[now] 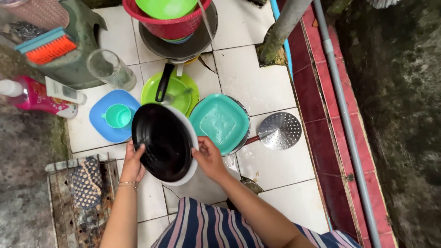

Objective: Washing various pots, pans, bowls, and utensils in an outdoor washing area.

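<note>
Head view: L hand [132, 166] & R hand [210, 158] grip empty black plate [161, 141].

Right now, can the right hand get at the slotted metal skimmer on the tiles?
Probably not without letting go: the right hand grips the black pan, shared with the left hand. Otherwise the skimmer lies uncovered just to its right.
</note>
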